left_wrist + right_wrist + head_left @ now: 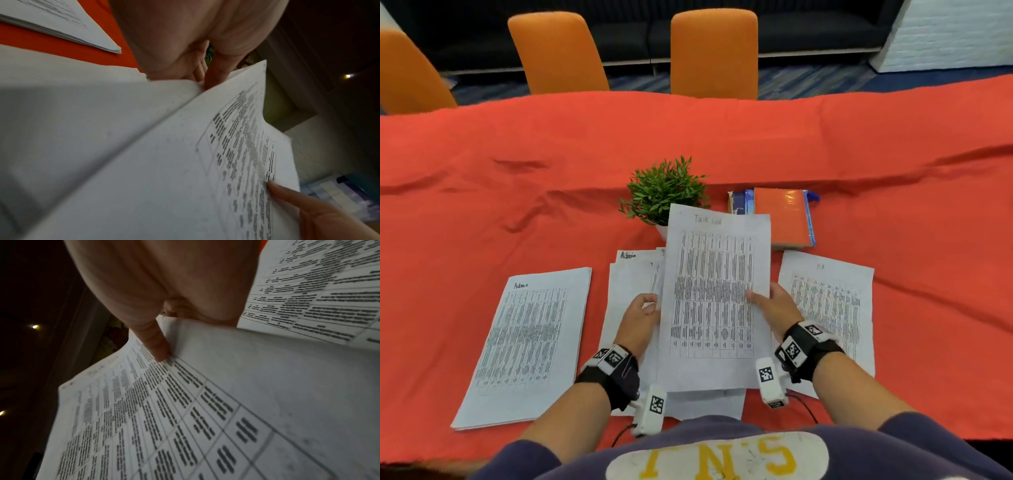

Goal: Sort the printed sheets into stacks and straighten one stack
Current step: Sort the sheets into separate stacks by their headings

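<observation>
The held sheet (714, 298), headed "Talk list" in handwriting, hangs lifted and tilted over the middle pile (631, 291), which lies on the red cloth (517, 171) straight in front of the person. The right hand (774, 303) pinches the sheet's right edge, thumb on the printed face and fingers behind it; the right wrist view shows that thumb (157, 347) pressed onto the table of text. The left hand (642, 317) grips the left edge, fingers curled round the margin, with its thumb against the paper in the left wrist view.

Left of the middle pile lies a stack (527, 342) headed "Admin"; right of it lies another stack (828, 308) whose heading is too small to read. Behind the middle pile stand a small plant (664, 192) and an orange book (782, 216).

The likeliest slip, as I judge it, is misfiling: the top of the middle pile also reads "Admin", so a sheet laid down without checking its heading could join the wrong stack. The paper is thin and already bows between the two pinches; a tug from either side may crease or tear it. Carried to the right, its far corner may brush the plant or the book. Dropped loosely, it may land askew and slide on the wrinkled cloth, leaving more straightening later
</observation>
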Available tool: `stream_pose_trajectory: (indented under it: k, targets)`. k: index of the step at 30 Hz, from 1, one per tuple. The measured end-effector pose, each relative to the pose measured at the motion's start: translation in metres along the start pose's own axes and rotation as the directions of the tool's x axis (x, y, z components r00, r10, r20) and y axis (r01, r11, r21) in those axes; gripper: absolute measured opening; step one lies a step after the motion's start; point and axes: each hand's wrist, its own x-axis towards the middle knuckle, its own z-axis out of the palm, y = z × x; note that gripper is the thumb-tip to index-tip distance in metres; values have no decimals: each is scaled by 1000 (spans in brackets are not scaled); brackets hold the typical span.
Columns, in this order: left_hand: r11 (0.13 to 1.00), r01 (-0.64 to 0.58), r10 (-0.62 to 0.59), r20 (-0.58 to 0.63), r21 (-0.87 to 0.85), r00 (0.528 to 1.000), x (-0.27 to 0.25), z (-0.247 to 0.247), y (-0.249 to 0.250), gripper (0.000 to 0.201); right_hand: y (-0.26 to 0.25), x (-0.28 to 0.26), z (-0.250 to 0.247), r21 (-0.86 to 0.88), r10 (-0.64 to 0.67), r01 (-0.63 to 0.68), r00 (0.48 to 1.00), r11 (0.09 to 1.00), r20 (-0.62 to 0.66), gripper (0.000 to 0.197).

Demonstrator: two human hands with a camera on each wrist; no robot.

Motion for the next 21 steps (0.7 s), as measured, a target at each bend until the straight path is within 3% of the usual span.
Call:
stream_pose_trajectory:
  k: [4,8,11,13,16,18,21]
  targets:
    - [997,48,-52,54,63,997,0,15,1,42,-1,-4,-9,-87,-82,77,996,993,-47,24]
    - [928,-78,44,100,363,994,0,41,0,33,3,-7,-21,-142,-94,84,994,986,-64,26]
    - [905,-70,57,42,419,997,4,48,-3,31,14,-4,-45,-181,-52,36,995,983,-88,30]
    - [898,-56,54,15,435,998,8,46,-5,31,25,1,-71,-263,7,-59,980,963,-196,36]
    - [900,-33,50,-26,436,998,13,37,-8,31,45,8,-113,-483,122,-364,879,796,-462,55]
    - [893,-20,47,-48,449,998,16,32,-10,34,54,8,-132,-508,210,-533,801,676,-560,62]
    - [898,9,30,-83,440,996,17,28,-13,35,64,7,-146,-462,230,-602,736,651,-636,65]
